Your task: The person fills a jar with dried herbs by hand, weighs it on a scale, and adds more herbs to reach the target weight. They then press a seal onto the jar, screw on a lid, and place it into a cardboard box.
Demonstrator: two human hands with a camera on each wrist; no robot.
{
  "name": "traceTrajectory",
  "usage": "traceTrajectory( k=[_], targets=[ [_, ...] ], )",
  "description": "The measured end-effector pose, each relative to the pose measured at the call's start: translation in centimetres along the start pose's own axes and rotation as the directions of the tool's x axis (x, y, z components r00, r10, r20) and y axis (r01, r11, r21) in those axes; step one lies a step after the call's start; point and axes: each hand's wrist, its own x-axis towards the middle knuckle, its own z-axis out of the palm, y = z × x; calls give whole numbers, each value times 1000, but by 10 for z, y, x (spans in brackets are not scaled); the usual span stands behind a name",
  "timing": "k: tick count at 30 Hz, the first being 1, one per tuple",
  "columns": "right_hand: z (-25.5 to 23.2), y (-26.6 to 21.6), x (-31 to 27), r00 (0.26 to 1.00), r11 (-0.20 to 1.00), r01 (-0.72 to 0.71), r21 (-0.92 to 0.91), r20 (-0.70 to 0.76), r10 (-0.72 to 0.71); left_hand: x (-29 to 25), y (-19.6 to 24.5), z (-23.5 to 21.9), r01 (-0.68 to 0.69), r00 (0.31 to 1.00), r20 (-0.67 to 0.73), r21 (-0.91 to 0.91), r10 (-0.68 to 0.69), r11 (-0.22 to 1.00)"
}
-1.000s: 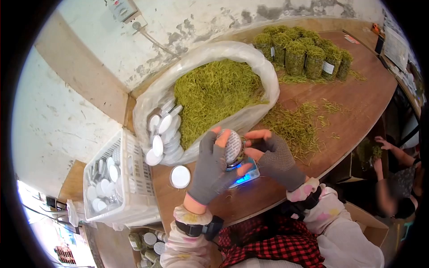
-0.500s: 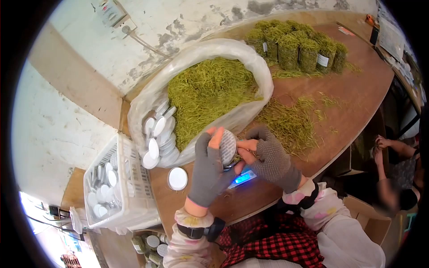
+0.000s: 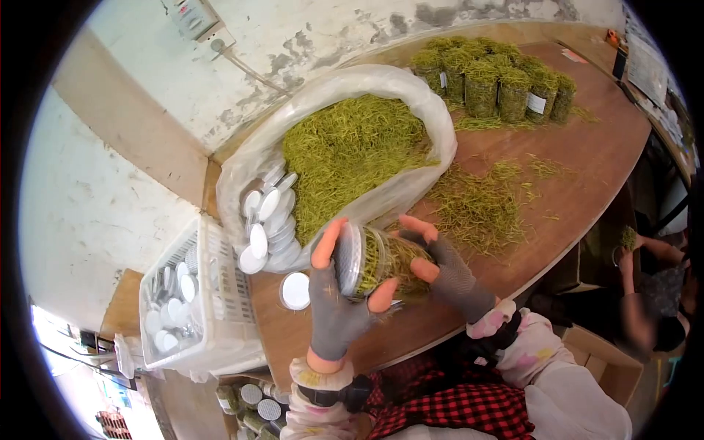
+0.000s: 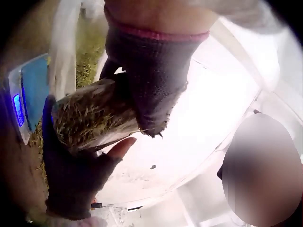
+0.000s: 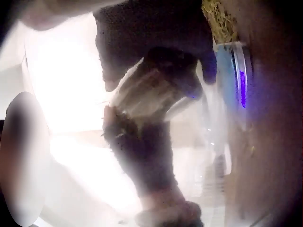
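one jar has turned side-on, left hand and right hand clamped round it

grey-gloved hands, yellow-green strands, red-and-black checked cloth, white lids

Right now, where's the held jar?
Near the head view's center, the jar is held between the left hand and right hand, right of the lone white lid.

No text can be read — jar label and blue display included.
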Motion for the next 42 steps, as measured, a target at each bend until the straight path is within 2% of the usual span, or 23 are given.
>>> traceTrajectory(
  k=[2,6,8,14,16,18,19,21,26,29,30,31,32,33,34,35,36,37,38,39,40,41,42],
  targets=[
    [7,-14,1,955,828,-295,477,114,275,-6,11,-1,-145,989,26,177,143,973],
    [19,-38,0,955,843,-291,453,81,286,-4,17,-10,-273,962,102,339,254,900],
    [23,-46,3,977,981,-189,-38,-106,184,-9,12,-10,-229,973,89,304,212,925],
    [30,-42,5,985,949,-121,-292,-152,79,-15,-7,-10,-187,982,76,254,174,949],
    [29,-42,4,993,900,17,-436,-96,-65,-19,-8,-9,60,998,4,-96,-60,994],
    [32,-45,2,981,816,149,-559,-18,-192,-21,-2,-8,110,990,-62,-261,-130,959],
    [35,-52,2,983,949,147,-279,-66,-172,-21,1,-8,141,974,-105,-423,-202,895],
    [39,-56,3,980,984,104,147,-186,-76,-24,-3,-11,54,986,-136,-297,-98,953],
    [38,-53,-6,989,1000,-11,8,-150,12,-24,-8,-10,-188,978,-86,46,192,981],
    [43,-50,-2,980,981,37,-190,-183,-73,-19,-15,2,-27,979,-199,-364,-49,931],
    [46,-48,-1,959,937,213,-276,-125,-255,-17,-5,-2,-25,976,-211,-367,-57,930],
    [47,-47,0,905,858,381,-344,-51,-423,-13,14,-11,174,949,-119,-577,-293,798],
    [46,-52,2,911,862,375,-340,-38,-411,-11,24,-20,344,873,21,-736,-488,583],
    [42,-63,5,834,703,533,-471,156,-529,-11,24,-28,396,819,161,-853,-551,339],
    [39,-71,7,721,498,678,-540,361,-591,-12,23,-33,387,814,146,-859,-562,336],
    [38,-75,9,654,381,740,-554,461,-599,-12,23,-37,461,844,146,-690,-517,558],
    [40,-76,11,653,388,744,-544,470,-593,-13,23,-40,490,866,164,-463,-472,739],
    [42,-76,11,615,361,774,-520,484,-622,-13,24,-37,507,787,239,-776,-568,375],
    [42,-77,11,577,331,801,-499,495,-650,-16,29,-33,506,784,237,-779,-573,371],
    [43,-75,9,574,328,803,-497,498,-650,-19,36,-28,438,828,121,-749,-547,498],
    [44,-72,5,655,448,743,-497,400,-642,-20,41,-24,365,866,12,-698,-501,615],
    [45,-69,1,731,564,670,-482,299,-613,-22,44,-19,365,867,14,-700,-499,614],
    [45,-67,1,731,563,671,-483,301,-613,-24,47,-15,320,879,-56,-669,-474,671]
  ],
)
